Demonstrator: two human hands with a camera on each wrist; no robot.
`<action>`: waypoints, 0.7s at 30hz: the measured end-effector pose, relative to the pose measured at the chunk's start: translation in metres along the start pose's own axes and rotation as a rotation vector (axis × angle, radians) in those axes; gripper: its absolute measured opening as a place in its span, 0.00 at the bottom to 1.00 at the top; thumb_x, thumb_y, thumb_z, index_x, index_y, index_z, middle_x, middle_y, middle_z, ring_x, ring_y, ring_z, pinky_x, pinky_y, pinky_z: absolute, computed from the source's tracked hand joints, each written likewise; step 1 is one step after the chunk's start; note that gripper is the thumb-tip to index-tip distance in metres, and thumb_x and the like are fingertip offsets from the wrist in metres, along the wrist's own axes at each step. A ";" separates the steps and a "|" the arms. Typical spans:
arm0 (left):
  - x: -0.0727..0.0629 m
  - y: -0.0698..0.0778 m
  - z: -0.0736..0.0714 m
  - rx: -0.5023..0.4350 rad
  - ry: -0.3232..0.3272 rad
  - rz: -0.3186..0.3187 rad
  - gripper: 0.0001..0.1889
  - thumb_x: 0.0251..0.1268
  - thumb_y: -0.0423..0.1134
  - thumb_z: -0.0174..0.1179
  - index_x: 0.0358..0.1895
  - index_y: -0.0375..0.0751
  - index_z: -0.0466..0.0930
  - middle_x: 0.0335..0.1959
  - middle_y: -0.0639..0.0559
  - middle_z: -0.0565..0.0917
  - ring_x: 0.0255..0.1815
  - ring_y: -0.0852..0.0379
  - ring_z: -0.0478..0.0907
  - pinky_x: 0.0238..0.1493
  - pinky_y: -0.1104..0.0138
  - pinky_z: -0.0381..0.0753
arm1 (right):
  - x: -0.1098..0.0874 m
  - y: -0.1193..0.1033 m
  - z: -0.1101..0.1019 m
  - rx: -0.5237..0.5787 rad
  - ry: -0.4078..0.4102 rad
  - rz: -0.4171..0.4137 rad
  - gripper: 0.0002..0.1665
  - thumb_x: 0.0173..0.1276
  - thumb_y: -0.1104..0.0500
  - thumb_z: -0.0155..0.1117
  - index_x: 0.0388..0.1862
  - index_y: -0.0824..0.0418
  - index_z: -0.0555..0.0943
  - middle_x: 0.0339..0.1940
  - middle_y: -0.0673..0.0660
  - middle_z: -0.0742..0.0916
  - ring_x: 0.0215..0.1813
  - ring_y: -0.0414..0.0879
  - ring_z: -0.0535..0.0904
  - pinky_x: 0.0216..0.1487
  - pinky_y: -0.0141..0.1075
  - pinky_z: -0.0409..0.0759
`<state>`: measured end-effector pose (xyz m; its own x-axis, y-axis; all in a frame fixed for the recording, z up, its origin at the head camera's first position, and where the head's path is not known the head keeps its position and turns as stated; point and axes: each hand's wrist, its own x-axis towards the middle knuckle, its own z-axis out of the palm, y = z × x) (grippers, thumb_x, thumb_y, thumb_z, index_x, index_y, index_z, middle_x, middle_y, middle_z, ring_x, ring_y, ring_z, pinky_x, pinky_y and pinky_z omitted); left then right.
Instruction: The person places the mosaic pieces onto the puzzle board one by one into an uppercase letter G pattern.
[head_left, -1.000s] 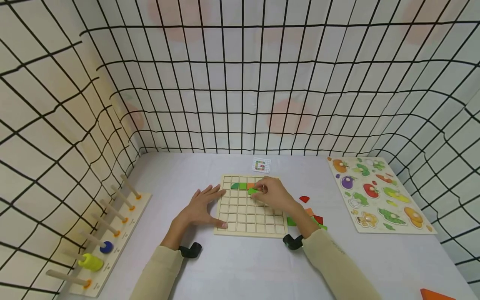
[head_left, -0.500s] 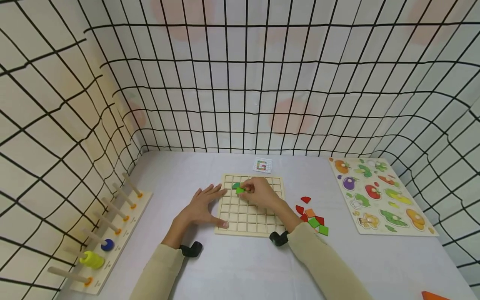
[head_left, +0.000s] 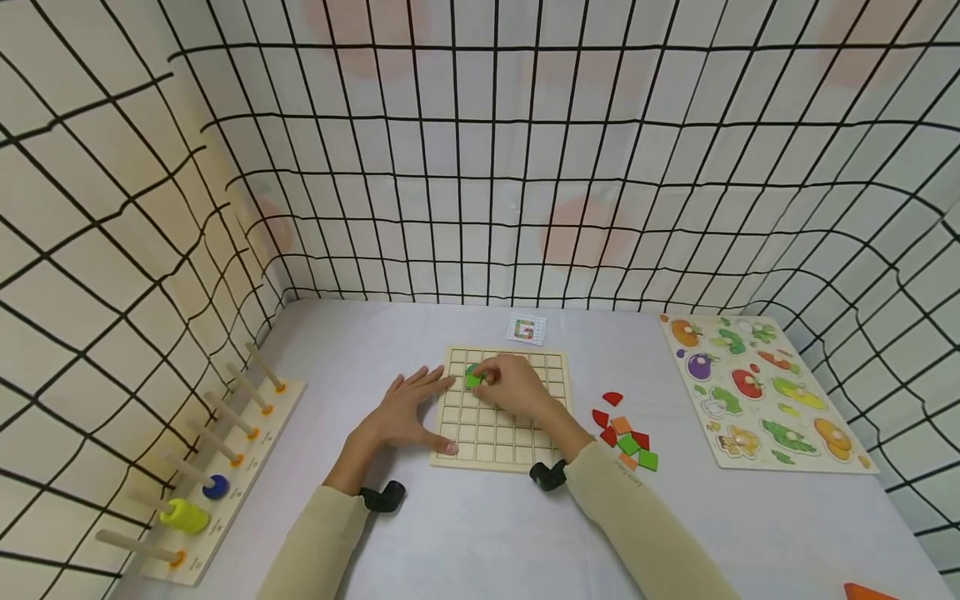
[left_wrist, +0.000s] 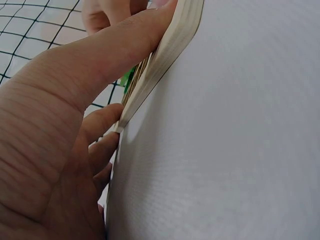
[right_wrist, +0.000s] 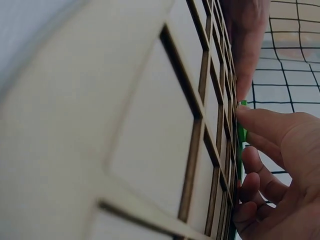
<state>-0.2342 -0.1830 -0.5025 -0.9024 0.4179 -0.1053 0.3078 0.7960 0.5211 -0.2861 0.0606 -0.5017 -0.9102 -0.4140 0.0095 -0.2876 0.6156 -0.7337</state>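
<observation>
The light wooden grid board (head_left: 467, 433) lies flat on the white table. My left hand (head_left: 401, 414) rests against its left side, fingers spread, with the thumb on the near left corner and fingertips by the upper left edge. Over the board's upper left squares, my right hand (head_left: 516, 388) pinches a bright green square tile (head_left: 472, 382) between thumb and fingers. A darker green tile (head_left: 471, 367) sits just beyond it in the grid, partly covered. In the right wrist view the thumb touches a green tile (right_wrist: 243, 132) low at the grid. The right hand hides squares to its right.
Right of the board lies a loose group of red, orange and green tiles (head_left: 628, 444). A small card with a coloured pattern (head_left: 527, 329) is behind the board. A vegetable puzzle board (head_left: 765, 392) lies at the right, a peg stand (head_left: 232, 483) at the left. Black netting surrounds the table.
My right hand has moved left across the board with the green tile, then lowered it slightly beside the darker green one. My left hand stays in place.
</observation>
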 end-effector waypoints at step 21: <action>-0.001 0.001 -0.001 0.003 0.003 0.005 0.61 0.38 0.69 0.79 0.81 0.56 0.62 0.85 0.53 0.55 0.87 0.44 0.44 0.83 0.37 0.38 | -0.002 -0.001 0.002 0.004 -0.006 -0.005 0.13 0.68 0.54 0.74 0.50 0.53 0.89 0.31 0.48 0.82 0.30 0.42 0.74 0.34 0.34 0.74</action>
<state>-0.2335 -0.1830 -0.5013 -0.9016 0.4208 -0.1005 0.3133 0.7952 0.5192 -0.2834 0.0591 -0.5022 -0.9072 -0.4205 0.0091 -0.2906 0.6110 -0.7364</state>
